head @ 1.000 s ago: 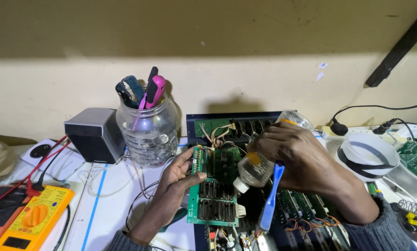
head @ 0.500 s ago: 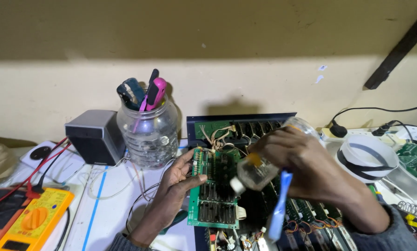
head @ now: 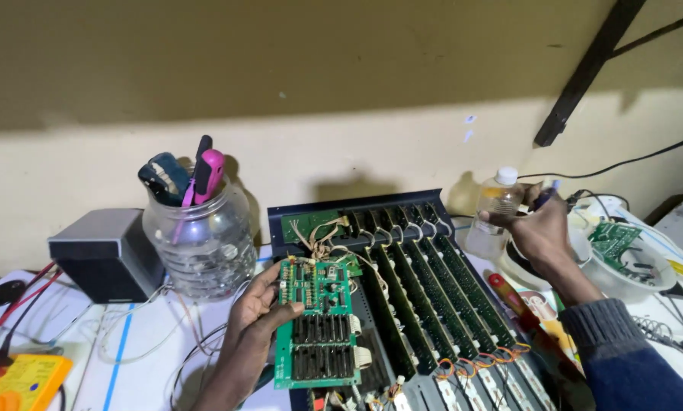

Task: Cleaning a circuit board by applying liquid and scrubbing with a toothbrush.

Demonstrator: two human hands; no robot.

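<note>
Board (head: 316, 326) in our left hand (head: 261, 312): we grip the green circuit board by its left edge, thumb on its face and fingers (head: 287, 310) curled behind, holding it tilted above the front of the open chassis (head: 425, 304). Loose wires run from the board's top edge back into the chassis, where a row of dark cards stands in slots. Our right hand (head: 539, 228) is well off to the right, fingers closed on a clear bottle (head: 494, 209) with a white cap, which stands upright on the desk (head: 143, 342) just beside the chassis; we also pinch a blue brush (head: 545, 196) in that hand. A white bowl (head: 623, 266) holding another green board sits just right of it. Left of the chassis stand a glass jar (head: 201, 243) of tools and a grey speaker (head: 105, 255); a yellow meter (head: 22, 380) lies at the near left corner.
</note>
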